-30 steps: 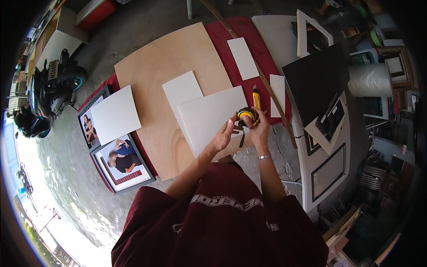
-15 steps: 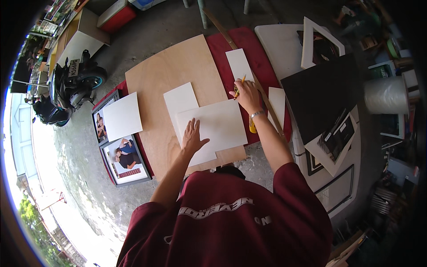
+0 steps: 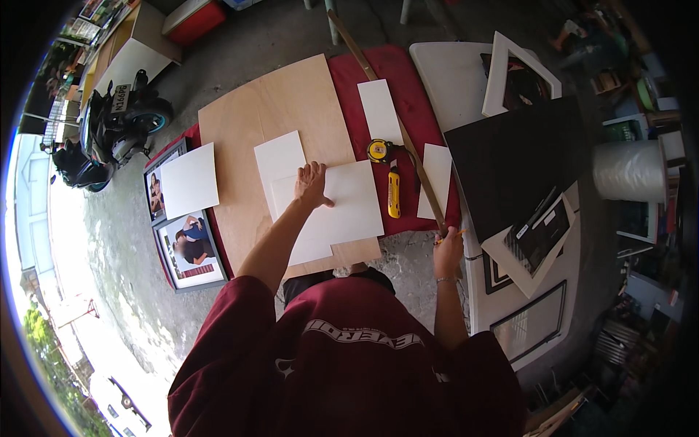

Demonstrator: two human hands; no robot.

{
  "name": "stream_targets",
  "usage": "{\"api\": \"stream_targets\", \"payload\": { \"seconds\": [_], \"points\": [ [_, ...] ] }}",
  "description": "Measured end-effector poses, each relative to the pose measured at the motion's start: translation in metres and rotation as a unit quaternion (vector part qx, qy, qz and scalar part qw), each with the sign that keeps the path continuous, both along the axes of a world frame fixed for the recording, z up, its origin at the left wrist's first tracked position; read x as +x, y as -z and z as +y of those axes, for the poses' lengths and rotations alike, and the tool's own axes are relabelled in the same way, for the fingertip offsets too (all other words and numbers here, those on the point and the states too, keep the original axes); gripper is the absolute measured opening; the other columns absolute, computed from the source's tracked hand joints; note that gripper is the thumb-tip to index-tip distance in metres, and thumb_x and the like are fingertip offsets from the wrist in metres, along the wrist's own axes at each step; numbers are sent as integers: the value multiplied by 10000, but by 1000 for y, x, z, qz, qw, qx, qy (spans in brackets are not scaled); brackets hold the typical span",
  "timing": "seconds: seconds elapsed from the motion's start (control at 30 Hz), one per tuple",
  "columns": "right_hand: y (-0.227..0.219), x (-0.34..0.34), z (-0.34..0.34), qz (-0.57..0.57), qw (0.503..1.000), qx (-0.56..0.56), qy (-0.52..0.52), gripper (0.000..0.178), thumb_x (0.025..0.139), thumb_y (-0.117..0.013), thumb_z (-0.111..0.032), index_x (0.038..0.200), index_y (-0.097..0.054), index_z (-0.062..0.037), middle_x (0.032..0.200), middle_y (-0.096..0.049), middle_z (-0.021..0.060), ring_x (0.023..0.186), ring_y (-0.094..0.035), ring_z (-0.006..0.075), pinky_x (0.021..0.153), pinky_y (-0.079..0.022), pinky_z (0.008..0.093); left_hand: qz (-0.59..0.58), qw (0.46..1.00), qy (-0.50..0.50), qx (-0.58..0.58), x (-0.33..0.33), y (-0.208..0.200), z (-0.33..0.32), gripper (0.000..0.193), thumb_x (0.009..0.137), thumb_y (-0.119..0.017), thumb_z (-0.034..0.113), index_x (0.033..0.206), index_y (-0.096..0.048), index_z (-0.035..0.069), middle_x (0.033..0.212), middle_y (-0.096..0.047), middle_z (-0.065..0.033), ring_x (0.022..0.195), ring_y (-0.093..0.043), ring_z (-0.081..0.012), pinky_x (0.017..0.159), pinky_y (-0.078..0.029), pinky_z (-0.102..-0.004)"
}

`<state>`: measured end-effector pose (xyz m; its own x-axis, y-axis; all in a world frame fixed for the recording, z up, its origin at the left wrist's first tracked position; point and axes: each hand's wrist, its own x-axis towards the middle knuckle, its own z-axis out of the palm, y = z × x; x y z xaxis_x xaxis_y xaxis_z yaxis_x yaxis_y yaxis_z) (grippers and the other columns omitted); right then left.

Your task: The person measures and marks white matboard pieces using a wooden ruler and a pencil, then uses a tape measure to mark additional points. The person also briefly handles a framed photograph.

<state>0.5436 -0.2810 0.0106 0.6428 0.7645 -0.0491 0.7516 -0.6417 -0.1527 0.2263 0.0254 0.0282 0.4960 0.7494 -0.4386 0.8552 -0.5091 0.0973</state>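
My left hand [image 3: 312, 188] lies on a white board [image 3: 357, 207], fingers reaching toward its far edge. Under that board is a second white board [image 3: 280, 153], its far end showing. Both rest on a large plywood sheet [image 3: 240, 109]. To the right, my right hand [image 3: 448, 253] is closed at the near end of a long wooden strip [image 3: 428, 188], with a yellow pencil [image 3: 453, 234] also in its fingers. Between the boards and the strip, a yellow tape measure [image 3: 378, 151] and a yellow utility knife [image 3: 394, 193] lie on the red cloth [image 3: 411, 80].
White offcuts [image 3: 379, 109] lie on either side of the strip. Framed photos [image 3: 191, 251] sit at the left, one partly under a white sheet [image 3: 189, 180]. A side table [image 3: 444, 62] at the right bears a black board [image 3: 510, 160] and mat frames. A motorcycle [image 3: 109, 135] stands far left.
My right hand has left the tape measure on the cloth and come back to the strip's near end, keeping the pencil. My left hand has slid farther up the white board.
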Motion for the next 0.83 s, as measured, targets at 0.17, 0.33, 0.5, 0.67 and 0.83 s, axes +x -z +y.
{"api": "stream_targets", "payload": {
  "seconds": [0.17,0.33,0.5,0.67,0.83],
  "points": [
    [-6,5,7,101,994,-14,-44,285,847,-825,-234,989,-627,-87,890,-720,157,815,-725,376,667,-562,502,-3,1000,-8,-20,5,-5,11,1168,491,-1033,440,1429,-442,73,1364,-497,-149,1316,-478,-338,1083,-394,-470],
    [-35,7,1,101,989,99,-53,284,813,-848,-224,953,-639,-93,871,-736,144,792,-731,371,668,-564,491,-111,993,-26,22,-26,1,-17,1142,647,-964,494,1532,-378,72,1518,-430,-185,1420,-425,-359,1170,-363,-490],
    [-67,15,-36,58,989,125,-50,285,792,-871,-166,954,-657,-72,859,-731,140,773,-730,369,666,-569,462,-113,984,128,-42,-33,-4,-104,1282,675,-885,642,1678,-212,211,1750,-144,-140,1614,-143,-358,1313,-166,-540],
    [-100,-1,-58,66,980,181,-54,277,795,-872,-109,953,-654,-46,831,-723,155,723,-725,349,642,-563,425,-174,951,255,-19,-10,13,-130,1071,796,-793,629,1667,-274,283,1749,-178,-111,1612,-159,-351,1313,-171,-545],
    [-124,-36,-69,90,973,213,-22,258,817,-870,-136,943,-660,-56,834,-731,154,740,-739,316,663,-570,410,-194,919,339,-46,38,27,-96,1038,815,-780,612,1661,-304,246,1742,-208,-119,1609,-177,-347,1307,-179,-554]
  ]
}}
